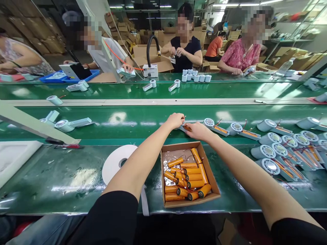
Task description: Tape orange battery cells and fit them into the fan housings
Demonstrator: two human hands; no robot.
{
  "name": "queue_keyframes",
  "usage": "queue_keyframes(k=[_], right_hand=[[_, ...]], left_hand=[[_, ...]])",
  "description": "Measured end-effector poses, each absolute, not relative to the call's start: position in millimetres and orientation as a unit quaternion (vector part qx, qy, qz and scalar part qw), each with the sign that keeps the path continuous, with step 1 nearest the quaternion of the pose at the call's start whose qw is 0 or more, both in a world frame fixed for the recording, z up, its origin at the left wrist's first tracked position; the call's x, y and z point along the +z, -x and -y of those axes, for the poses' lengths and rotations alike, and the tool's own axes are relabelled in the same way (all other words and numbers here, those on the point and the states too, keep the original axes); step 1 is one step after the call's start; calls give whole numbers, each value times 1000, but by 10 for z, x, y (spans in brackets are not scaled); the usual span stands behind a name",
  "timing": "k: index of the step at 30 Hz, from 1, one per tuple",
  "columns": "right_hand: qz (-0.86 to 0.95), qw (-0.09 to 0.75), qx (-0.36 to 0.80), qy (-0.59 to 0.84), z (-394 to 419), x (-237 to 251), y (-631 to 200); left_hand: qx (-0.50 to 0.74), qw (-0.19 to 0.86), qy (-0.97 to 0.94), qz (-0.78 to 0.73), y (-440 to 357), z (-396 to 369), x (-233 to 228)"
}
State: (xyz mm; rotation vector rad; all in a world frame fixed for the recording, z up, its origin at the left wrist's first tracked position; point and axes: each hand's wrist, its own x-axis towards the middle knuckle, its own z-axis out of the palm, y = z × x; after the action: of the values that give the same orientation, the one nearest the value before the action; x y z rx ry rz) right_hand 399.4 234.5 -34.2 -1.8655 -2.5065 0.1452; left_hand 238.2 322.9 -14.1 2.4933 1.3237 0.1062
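Over the green conveyor belt, my left hand is closed at the round end of a light-blue housing, most of which it hides. A thin wire end seems to show by its fingertips. Close beside it, my right hand has its fingers closed on an orange cylindrical battery lying at the housing's handle. Nearer to me stands an open cardboard box with several orange wired batteries inside. To the right of my hands, similar housings lie with orange batteries in their open handles.
A white tape roll lies left of the box. Many housings crowd the right side. Two more rest on the belt at left, near a slanted metal post. Co-workers sit across the line. A white foam tray is at far left.
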Motion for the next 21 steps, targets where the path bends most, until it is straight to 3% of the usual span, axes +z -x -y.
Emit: queue_keyframes(k=[7, 12, 14, 17, 19, 21], right_hand=[[827, -38, 61, 558, -2436, -343, -3905], [815, -6, 58, 577, -2358, -492, -4107], [787, 56, 73, 610, -2258, -531, -4213], [735, 219, 106, 633, -1956, -446, -4268], [716, 306, 145, 611, -1661, -282, -4171], [713, 334, 222, 575, -1319, -65, -3955]], left_hand=[[42, 146, -878, -454, -2379, -2950, 53], [112, 72, -864, -486, -1261, -2035, 105], [105, 55, -843, -524, -545, -1543, 25], [47, 86, -855, -509, 411, -933, -181], [17, 92, -856, -508, 753, -678, -312], [34, 92, -853, -513, 792, -539, -375]])
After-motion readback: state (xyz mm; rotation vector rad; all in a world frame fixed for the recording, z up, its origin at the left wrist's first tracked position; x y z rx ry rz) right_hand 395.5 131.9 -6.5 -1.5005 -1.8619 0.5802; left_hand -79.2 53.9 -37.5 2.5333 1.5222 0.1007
